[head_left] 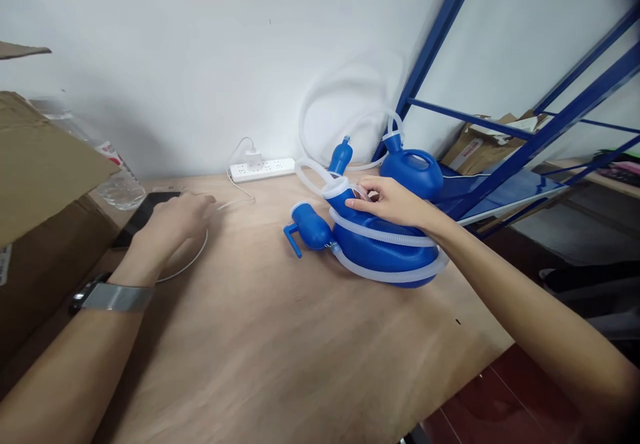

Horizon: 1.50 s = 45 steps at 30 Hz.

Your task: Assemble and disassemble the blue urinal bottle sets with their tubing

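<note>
My right hand point(387, 201) is closed at the neck of a large blue container point(370, 251), its fingers on the clear tube there. A ribbed translucent hose point(390, 275) wraps around that container and joins a small blue bottle-shaped piece point(311, 226) with a handle, lying to its left. My left hand point(175, 224), wearing a watch on the wrist, is over a dark phone point(145, 217) and beside a white cable point(193, 261); its fingers are blurred, and I cannot tell what they hold.
Against the wall are a white power strip point(263, 170), a second blue container point(413, 174) and a small blue bottle point(341, 156). Cardboard point(50, 244) and a clear plastic bottle point(120, 184) stand left. A blue metal rack point(440, 31) rises at right. The table edge point(465, 381) is lower right.
</note>
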Available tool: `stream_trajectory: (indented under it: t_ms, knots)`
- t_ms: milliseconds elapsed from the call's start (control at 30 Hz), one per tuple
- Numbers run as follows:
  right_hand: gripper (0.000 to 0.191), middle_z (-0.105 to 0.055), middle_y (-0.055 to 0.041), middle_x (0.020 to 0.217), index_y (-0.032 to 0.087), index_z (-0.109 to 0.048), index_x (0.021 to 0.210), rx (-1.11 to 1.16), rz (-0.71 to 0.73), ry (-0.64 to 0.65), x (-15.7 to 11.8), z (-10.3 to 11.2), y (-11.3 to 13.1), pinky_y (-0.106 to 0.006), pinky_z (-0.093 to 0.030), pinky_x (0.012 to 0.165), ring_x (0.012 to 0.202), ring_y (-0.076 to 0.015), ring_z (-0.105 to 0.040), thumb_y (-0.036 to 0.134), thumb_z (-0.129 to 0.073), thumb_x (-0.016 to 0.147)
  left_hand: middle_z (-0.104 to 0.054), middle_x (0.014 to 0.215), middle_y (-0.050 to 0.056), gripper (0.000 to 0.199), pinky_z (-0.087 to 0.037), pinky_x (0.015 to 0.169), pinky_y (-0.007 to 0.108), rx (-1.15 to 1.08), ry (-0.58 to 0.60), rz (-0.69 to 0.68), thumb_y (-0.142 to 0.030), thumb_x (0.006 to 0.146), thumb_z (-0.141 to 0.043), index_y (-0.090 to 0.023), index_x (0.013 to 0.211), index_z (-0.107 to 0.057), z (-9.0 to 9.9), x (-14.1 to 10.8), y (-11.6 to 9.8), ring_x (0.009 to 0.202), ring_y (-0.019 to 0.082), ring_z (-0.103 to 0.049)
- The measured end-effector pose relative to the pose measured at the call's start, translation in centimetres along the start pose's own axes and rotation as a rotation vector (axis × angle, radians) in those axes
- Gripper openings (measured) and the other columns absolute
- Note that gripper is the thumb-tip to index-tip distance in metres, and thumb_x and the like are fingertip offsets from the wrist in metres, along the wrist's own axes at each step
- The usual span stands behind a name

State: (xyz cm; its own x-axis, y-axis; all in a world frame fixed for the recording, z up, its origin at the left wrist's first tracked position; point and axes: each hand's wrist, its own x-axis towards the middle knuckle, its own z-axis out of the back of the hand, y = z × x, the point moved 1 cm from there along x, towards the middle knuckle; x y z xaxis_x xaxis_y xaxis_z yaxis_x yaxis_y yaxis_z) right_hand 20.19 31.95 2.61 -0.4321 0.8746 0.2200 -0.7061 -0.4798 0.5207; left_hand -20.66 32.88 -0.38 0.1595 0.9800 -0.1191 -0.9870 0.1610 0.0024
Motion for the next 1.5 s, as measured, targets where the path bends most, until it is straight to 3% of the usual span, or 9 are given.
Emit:
stream_trajectory:
  t_ms: [167,400,567,733,800,933,1133,1367,1500]
  knots:
    - [0.05,-0.046,0.0032,0.074,0.022,-0.044,0.07,0.074,0.145,0.123,1.5,0.0,0.6,-0.031,-0.037,0.07,0.072,-0.0142,-0.044,0.058,-0.067,0.097,-0.07,0.113,0.034,0.052,-0.045,0.072,0.041,0.089,-0.099,0.171,-0.025,0.103,-0.021,-0.004,0.124,-0.064,-1.0,-0.2,0.1,0.099,0.045,-0.072]
    - [0.031,-0.063,0.0007,0.091,0.02,-0.063,0.098,0.159,0.346,0.216,3.7,-0.5,1.3,-0.028,-0.042,0.07,0.08,-0.015,-0.056,0.046,-0.08,0.092,-0.06,0.084,0.013,0.024,-0.034,0.068,0.036,0.095,-0.191,0.233,-0.028,0.1,-0.032,-0.022,0.085,-0.05,-2.8,0.6,1.5,0.076,0.031,-0.059]
    - [0.037,-0.07,-0.0005,0.103,0.024,-0.063,0.119,0.217,0.417,0.346,4.8,-1.0,1.2,-0.027,-0.048,0.074,0.092,-0.0174,-0.064,0.045,-0.079,0.094,-0.04,0.071,0.002,0.019,-0.029,0.064,0.032,0.001,-0.208,0.367,-0.039,0.098,-0.039,-0.026,0.084,-0.041,-4.0,1.7,2.9,0.064,0.024,-0.042]
    - [0.037,-0.073,-0.0026,0.105,0.022,-0.063,0.123,0.071,0.413,0.419,4.9,-0.1,2.3,-0.029,-0.048,0.073,0.087,-0.0177,-0.065,0.048,-0.075,0.099,-0.065,0.088,0.011,0.03,-0.04,0.073,0.034,-0.21,-0.118,0.342,-0.052,0.092,-0.048,-0.023,0.084,-0.055,0.0,1.4,0.5,0.083,0.031,-0.059]
    - [0.036,-0.073,-0.0034,0.104,0.022,-0.063,0.125,-0.031,0.379,0.421,4.5,0.3,3.1,-0.029,-0.047,0.071,0.084,-0.0181,-0.064,0.047,-0.072,0.101,-0.07,0.092,0.01,0.04,-0.042,0.077,0.035,-0.298,-0.239,0.374,-0.058,0.091,-0.046,-0.022,0.088,-0.062,2.6,0.3,-1.8,0.086,0.03,-0.062]
    - [0.044,-0.075,-0.0081,0.116,0.019,-0.064,0.134,-0.14,0.36,0.338,3.0,0.4,4.5,-0.035,-0.054,0.083,0.097,-0.0233,-0.069,0.047,-0.071,0.101,-0.075,0.091,0.002,0.046,-0.05,0.084,0.034,-0.524,-0.638,0.139,-0.059,0.093,-0.047,-0.024,0.104,-0.074,5.7,-2.9,-6.9,0.086,0.023,-0.069]
    - [0.066,-0.063,-0.0082,0.159,0.027,-0.053,0.159,-0.063,0.335,0.242,-0.3,-0.6,4.0,-0.048,-0.052,0.119,0.143,-0.0308,-0.062,0.043,-0.074,0.099,-0.079,0.121,0.012,0.053,-0.053,0.103,0.052,-0.181,-0.645,-0.605,-0.059,0.102,-0.044,-0.021,0.12,-0.077,4.0,-4.6,-12.3,0.114,0.036,-0.073]
    - [0.078,-0.059,-0.0132,0.16,0.03,-0.05,0.162,-0.036,0.199,-0.108,-3.5,-0.5,0.0,-0.062,-0.043,0.127,0.149,-0.0352,-0.056,0.058,-0.078,0.094,-0.075,0.127,0.011,0.058,-0.055,0.077,0.04,-0.122,-0.393,-0.55,-0.063,0.097,-0.056,-0.022,0.135,-0.07,3.9,-2.4,-14.2,0.097,0.031,-0.075]
    - [0.087,-0.053,-0.0147,0.165,0.03,-0.05,0.161,0.019,0.134,-0.145,-4.5,-0.8,-2.7,-0.064,-0.04,0.129,0.154,-0.0379,-0.05,0.059,-0.086,0.086,-0.077,0.115,0.011,0.063,-0.048,0.07,0.038,-0.113,-0.301,-0.474,-0.069,0.098,-0.046,-0.022,0.135,-0.068,4.1,-1.7,-14.5,0.082,0.028,-0.072]
